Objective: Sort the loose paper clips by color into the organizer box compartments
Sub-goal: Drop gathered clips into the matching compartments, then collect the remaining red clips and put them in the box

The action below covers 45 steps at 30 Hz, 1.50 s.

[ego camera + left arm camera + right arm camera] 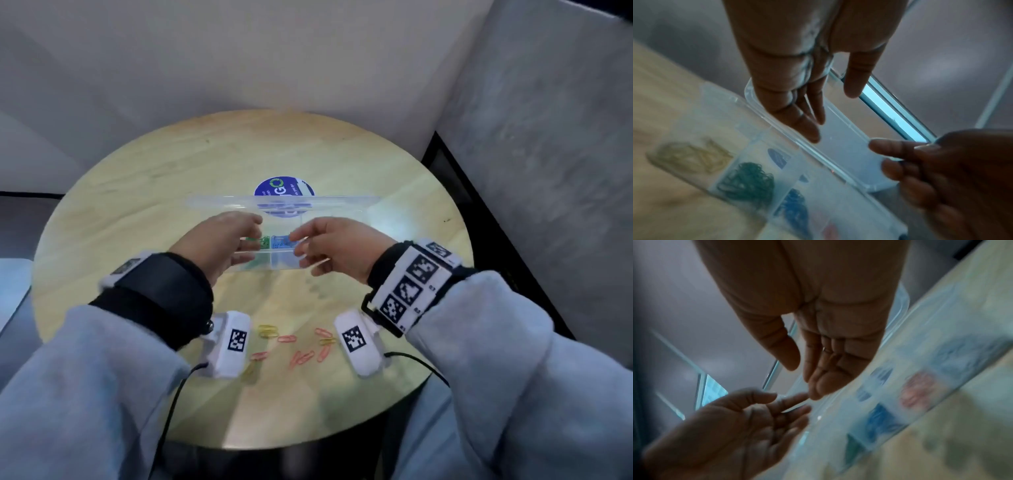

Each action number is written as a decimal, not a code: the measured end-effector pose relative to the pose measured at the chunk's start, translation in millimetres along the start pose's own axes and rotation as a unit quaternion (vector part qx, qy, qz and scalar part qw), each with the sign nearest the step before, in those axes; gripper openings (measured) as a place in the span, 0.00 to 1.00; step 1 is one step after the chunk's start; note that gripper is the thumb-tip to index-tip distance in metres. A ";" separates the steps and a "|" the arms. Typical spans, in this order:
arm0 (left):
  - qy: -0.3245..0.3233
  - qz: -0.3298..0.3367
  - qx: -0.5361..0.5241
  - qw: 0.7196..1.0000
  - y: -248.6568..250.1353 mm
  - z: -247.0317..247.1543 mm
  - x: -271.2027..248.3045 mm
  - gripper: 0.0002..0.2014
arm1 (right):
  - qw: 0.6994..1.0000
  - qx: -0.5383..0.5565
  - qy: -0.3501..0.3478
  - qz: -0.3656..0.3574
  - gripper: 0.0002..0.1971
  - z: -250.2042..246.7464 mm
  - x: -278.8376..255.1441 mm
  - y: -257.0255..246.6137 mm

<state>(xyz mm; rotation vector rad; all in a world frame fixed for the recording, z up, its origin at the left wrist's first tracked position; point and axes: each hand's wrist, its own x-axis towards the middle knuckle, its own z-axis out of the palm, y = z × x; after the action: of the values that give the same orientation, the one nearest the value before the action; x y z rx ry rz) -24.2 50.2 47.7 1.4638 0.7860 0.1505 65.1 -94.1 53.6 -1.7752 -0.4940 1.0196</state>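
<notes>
A clear organizer box (pixel 274 268) sits mid-table with its lid (pixel 342 205) raised behind it. Its compartments hold green clips (pixel 258 241) and blue clips (pixel 282 242). The left wrist view also shows yellow clips (pixel 692 158) and green clips (pixel 748 180) in their cells, and the right wrist view shows pink clips (pixel 920 391). My left hand (pixel 250 240) and right hand (pixel 301 248) hover over the box, fingers straight, holding nothing. The left fingertips (pixel 812 133) lie against the lid (pixel 849 146). Loose yellow clips (pixel 268 330) and pink clips (pixel 301 358) lie near the table's front edge.
The round wooden table (pixel 137 192) carries a blue round sticker (pixel 284 186) behind the box. Grey upholstered walls surround the table at the back and right. Cables hang from both wrist cameras over the front edge.
</notes>
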 end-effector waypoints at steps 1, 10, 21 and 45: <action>-0.021 0.014 0.103 0.994 -3.8 1.9 -3.5 0.08 | 0.995 -0.095 0.006 -0.002 0.10 -4.7 -7.5 5.6; -0.120 0.008 0.634 0.764 -41.7 33.4 -25.7 0.07 | 0.892 -0.447 -0.029 0.060 0.08 -20.7 -32.9 53.1; -0.154 -0.014 0.681 0.716 -53.7 48.7 -23.4 0.12 | 0.855 -0.514 -0.008 0.068 0.06 -20.7 -34.2 76.4; -0.136 0.004 0.718 0.683 -60.7 58.8 -28.5 0.15 | 0.828 -0.556 -0.071 0.008 0.05 7.9 -13.6 74.6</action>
<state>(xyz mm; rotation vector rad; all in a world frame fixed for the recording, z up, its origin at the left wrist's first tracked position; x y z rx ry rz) -34.9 -22.7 -2.4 2.8711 0.5881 -0.8901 42.2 -131.3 -8.8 -2.7078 -1.3703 0.9233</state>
